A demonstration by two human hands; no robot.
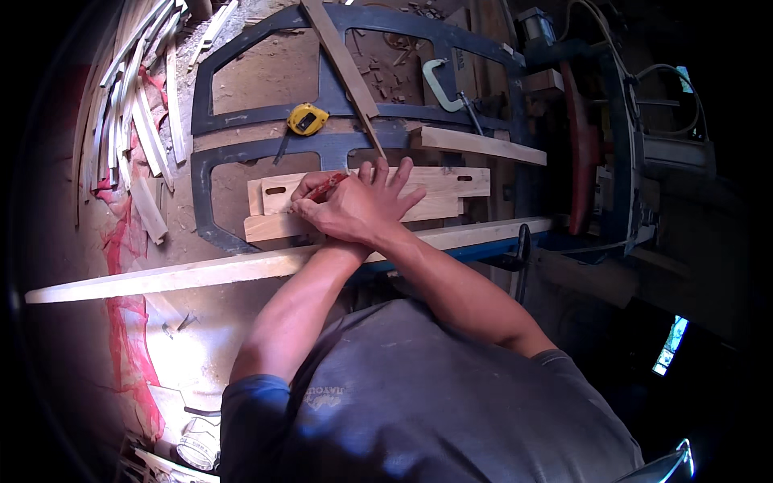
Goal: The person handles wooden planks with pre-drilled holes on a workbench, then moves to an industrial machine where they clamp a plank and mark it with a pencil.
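Note:
My forearms cross, the right one over the left. My right hand point(348, 211) is closed round a slim red pencil-like marking tool point(326, 188), its tip close to the wood. Beyond it, my left hand point(394, 187) lies with fingers spread on a pale board point(439, 187). That board has a short dark slot near each end and a step at its right end. Along its near side runs another pale wood piece point(278, 228), partly hidden by my right hand. Nearer to me, a long pale batten point(185, 274) passes beneath my forearms.
A dark grey metal frame point(203, 189) supports the boards. On it are a yellow tape measure point(307, 119), a brown wooden strip point(342, 56), a G-clamp point(439, 84) and a short wood bar point(483, 146). Loose battens point(145, 121) pile up at far left. Red machinery point(581, 149) stands right.

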